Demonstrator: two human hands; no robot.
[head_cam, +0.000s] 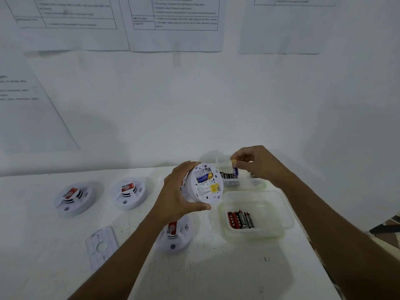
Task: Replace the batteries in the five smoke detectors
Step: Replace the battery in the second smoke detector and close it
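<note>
On the table (pixel 216 273) we find two detectors (pixel 73 199) at left; a third detector (pixel 176 234) lies nearer us, a flat plate (pixel 101 246) to its left; the near tub (pixel 257 213), at right, holds batteries (pixel 240 219); the far tub (pixel 244 180) sits behind it.

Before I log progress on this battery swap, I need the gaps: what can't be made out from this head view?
- Fifth detector: only four show; the left hand and the held detector may hide one.
- Far bin: battery count hidden by the right hand.
- Label print on the held detector: too small.
- Wall sheets: cut off at top, blurred.
</note>
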